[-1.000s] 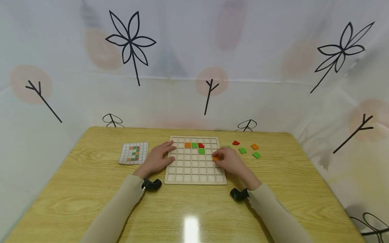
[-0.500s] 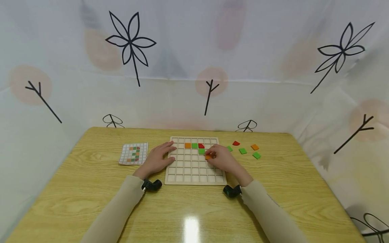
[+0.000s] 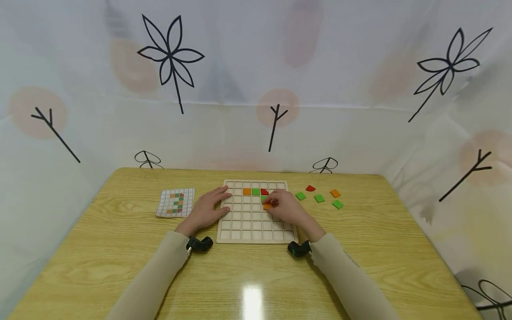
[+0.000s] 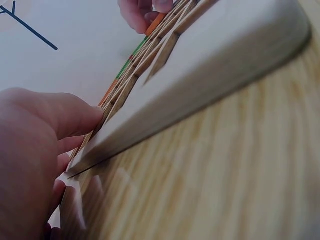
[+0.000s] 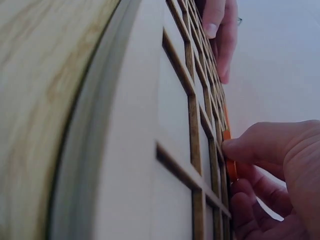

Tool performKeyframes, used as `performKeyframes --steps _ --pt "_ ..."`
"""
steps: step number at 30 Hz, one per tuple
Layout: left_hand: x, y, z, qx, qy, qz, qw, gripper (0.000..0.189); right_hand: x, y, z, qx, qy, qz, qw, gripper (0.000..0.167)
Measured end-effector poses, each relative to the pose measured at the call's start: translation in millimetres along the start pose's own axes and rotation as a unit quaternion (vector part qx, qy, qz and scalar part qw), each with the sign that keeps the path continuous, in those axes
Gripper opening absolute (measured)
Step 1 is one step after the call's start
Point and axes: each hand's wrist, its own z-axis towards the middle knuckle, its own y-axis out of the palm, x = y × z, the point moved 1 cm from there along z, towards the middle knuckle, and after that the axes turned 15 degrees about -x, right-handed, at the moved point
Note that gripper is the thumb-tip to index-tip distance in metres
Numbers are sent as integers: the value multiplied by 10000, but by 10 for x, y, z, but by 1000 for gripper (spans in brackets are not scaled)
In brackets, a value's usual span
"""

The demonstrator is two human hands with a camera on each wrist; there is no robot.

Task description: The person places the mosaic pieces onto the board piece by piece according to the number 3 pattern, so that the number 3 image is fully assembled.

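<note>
A square wooden grid board (image 3: 242,225) lies on the table. In its second row from the back sit an orange tile (image 3: 247,191), a green tile (image 3: 255,191) and a red tile with a rounded corner (image 3: 264,191). Below the red one is another green tile (image 3: 263,199), partly covered by fingers. My right hand (image 3: 286,208) pinches a second orange tile (image 5: 230,167) between thumb and fingers, just in front of that green tile and close over the grid. My left hand (image 3: 206,209) rests on the board's left edge with thumb and fingers spread.
On the wooden table (image 3: 240,271), a paper card (image 3: 161,209) with a printed coloured grid lies left of the board. Loose tiles lie to the right: several green ones (image 3: 319,198), a red one (image 3: 310,188) and an orange one (image 3: 335,193). A patterned cloth (image 3: 224,133) hangs behind.
My right hand has moved left across the board with the orange tile, from the right edge to just in front of the placed green tile. The left hand stays put.
</note>
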Motion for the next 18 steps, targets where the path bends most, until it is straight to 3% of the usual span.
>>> performKeyframes --steps 8,18 --pt "19 -25 5 51 110 -1 9999 52 91 -11 5 -212 67 902 9957 23" --pt "22 -17 -8 43 93 -43 9999 51 112 -27 31 -414 330 1151 9919 23"
